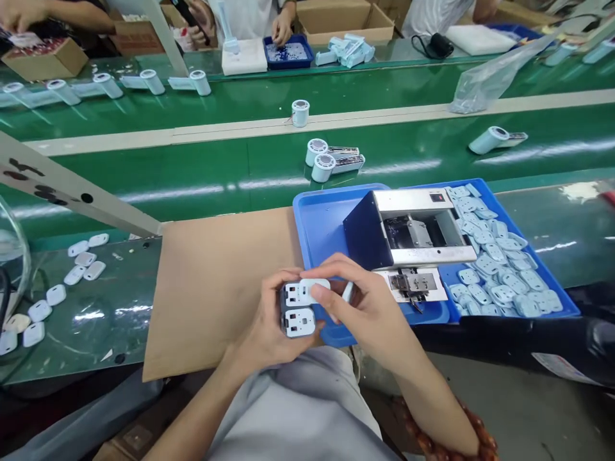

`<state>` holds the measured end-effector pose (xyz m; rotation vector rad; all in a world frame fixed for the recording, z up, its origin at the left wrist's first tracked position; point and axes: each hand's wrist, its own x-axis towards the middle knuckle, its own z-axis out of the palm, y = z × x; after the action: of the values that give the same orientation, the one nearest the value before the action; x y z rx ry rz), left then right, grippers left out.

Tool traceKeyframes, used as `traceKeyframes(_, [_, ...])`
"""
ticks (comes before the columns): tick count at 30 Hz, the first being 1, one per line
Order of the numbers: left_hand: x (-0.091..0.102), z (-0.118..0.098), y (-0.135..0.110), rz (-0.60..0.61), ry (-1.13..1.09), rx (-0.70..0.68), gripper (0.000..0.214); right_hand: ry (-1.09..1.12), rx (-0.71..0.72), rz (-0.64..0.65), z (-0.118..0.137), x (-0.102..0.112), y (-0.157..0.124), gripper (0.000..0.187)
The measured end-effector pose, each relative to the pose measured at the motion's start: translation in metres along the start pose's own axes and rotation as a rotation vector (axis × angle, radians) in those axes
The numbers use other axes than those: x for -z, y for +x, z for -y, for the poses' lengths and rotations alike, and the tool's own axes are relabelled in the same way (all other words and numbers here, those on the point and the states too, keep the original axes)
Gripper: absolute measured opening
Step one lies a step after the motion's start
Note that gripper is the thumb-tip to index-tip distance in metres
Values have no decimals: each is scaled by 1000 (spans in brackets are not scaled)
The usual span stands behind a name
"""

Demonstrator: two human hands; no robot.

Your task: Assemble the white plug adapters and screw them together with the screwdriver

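My left hand is closed around a small dark-sided block with two light-blue faces side by side. Square holes show in the lower light-blue face and in the upper one. Between the thumb and fingers of my right hand is a small light-blue plastic cover, laid over part of the upper face. A second light-blue piece shows at the fingers of that same hand. Both hands are above the front edge of the cardboard sheet and the blue tray.
A metal-framed machine stands in a blue tray. Right of it, another blue tray holds many light-blue covers. Loose covers lie left of the cardboard sheet. Light-blue handled units sit on the green belt; co-workers' hands are beyond.
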<state>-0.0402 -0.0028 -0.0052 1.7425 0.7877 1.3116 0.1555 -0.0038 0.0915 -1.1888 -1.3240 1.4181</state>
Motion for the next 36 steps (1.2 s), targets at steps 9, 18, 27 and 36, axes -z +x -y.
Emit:
traceKeyframes(9, [-6,7,2,30,16,-221,109,49,-156,54,2,-13,14,41])
traceKeyframes(18, [-16,13,11,-70,23,-262,73,257,-10,-308,-6,-4,-9,55])
traceKeyframes(27, [-20,28,9,-72,-12,-355,94,157,-131,-145,12,-16,-39,19])
traceKeyframes(36, [-19,29,4,-57,-10,-325,75,-40,-53,-212,5,-28,-26,17])
